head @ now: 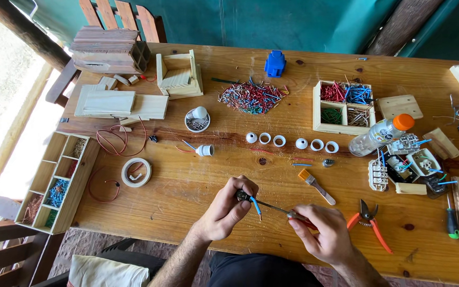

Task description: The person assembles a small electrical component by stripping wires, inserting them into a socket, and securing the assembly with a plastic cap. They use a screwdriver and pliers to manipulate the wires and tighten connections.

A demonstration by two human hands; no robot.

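Observation:
My left hand (228, 208) grips a small dark part (241, 195) with a short blue wire (256, 206) hanging from it, just above the wooden table (197, 180). My right hand (322, 234) holds a screwdriver (277, 209) by its handle, and the thin shaft runs left to the dark part. Both hands hover near the table's front edge.
A small brush (316, 186) and orange-handled cutters (367, 218) lie right of my hands. Behind are white caps and rings (292, 142), a pile of coloured wire bits (252, 98), a compartment box of wires (342, 107), a plastic bottle (386, 133), switch parts (405, 165), a tape roll (136, 172) and a wooden tray (54, 183).

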